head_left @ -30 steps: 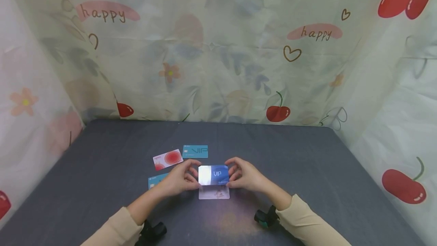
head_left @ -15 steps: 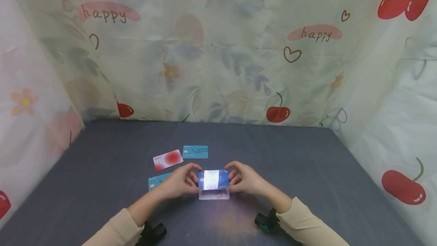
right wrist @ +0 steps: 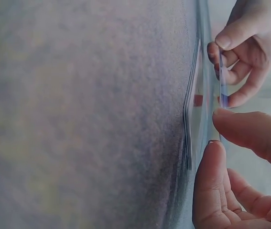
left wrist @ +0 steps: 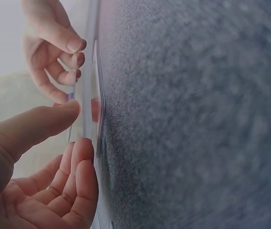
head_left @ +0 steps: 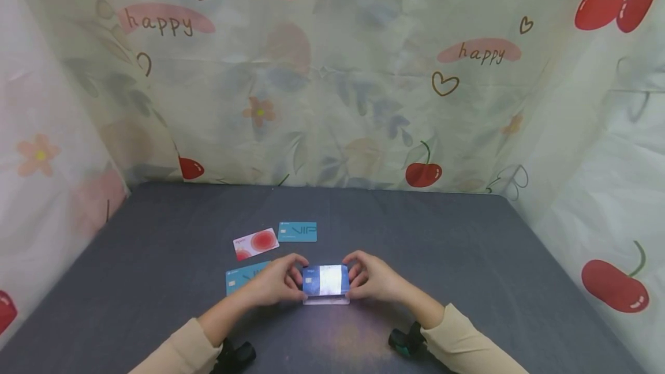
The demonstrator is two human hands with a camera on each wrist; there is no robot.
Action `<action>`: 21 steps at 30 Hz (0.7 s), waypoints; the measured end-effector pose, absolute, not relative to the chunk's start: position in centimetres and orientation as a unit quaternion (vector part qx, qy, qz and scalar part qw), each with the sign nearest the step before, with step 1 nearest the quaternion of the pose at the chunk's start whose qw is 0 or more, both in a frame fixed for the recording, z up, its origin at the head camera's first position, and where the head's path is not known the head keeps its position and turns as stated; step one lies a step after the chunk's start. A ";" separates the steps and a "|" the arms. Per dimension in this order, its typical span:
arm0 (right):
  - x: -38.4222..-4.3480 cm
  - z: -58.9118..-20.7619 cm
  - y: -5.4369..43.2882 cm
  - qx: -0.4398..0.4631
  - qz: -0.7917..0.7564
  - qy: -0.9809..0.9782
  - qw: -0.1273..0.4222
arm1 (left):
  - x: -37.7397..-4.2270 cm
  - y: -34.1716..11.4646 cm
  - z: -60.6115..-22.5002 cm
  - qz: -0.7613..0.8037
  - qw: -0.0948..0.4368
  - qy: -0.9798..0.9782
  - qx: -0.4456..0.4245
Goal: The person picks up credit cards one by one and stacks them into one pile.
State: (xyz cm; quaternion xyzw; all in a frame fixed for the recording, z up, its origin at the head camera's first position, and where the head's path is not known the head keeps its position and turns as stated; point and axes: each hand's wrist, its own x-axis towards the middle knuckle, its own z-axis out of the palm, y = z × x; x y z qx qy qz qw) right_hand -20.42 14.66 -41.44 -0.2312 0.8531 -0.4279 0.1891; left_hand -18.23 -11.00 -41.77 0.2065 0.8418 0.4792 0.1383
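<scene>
In the head view a shiny blue card (head_left: pixel 313 286) is held level by its two short sides. My left hand (head_left: pixel 277 281) pinches its left edge, and my right hand (head_left: pixel 378 280) pinches the right one. Beneath it lies a small stack of cards (head_left: pixel 326 300), of which only a pale front strip shows from above. Both wrist views catch the stack (left wrist: pixel 100 102) from the side, flat on the cloth, with a narrow gap between it and the raised card (right wrist: pixel 223 86). A bright glare covers part of the blue card's face.
A pink card with red circles (head_left: pixel 264 241) and a teal VIP card (head_left: pixel 298 232) lie beyond the left hand. Another teal card (head_left: pixel 244 276) is partly covered by that hand. Dark grey cloth (head_left: pixel 441 235) covers the table, with a printed curtain (head_left: pixel 322 103) behind.
Both hands have brought the blue card toward the person and lower in the view, so it now hides most of the stack. The glare has shifted across it to the right.
</scene>
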 end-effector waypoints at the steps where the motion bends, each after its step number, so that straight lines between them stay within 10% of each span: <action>1: -20.4 -41.5 14.7 -0.232 -0.428 0.853 0.190 | -18.2 -11.0 -41.8 0.474 0.138 0.845 0.205; 21: -20.2 -41.3 14.5 -0.218 -0.424 0.853 0.211 | -17.8 -10.4 -41.6 0.435 0.143 0.868 0.193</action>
